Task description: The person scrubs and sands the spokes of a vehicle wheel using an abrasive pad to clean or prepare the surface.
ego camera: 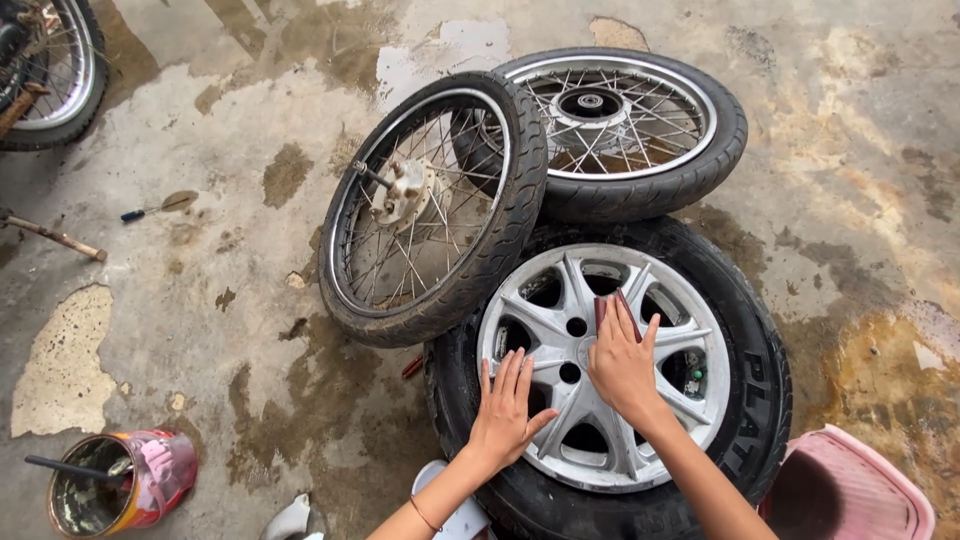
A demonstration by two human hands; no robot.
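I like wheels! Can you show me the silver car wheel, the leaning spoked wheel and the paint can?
Silver car wheel [560, 300]: head view, on a spoke.
Leaning spoked wheel [500, 215]: head view, on its tyre.
Paint can [165, 470]: head view, on its pink side.

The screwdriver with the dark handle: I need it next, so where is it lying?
In the head view the screwdriver lies on the wet concrete floor at upper left, left of the tilted spoked wheel and above the paint can.
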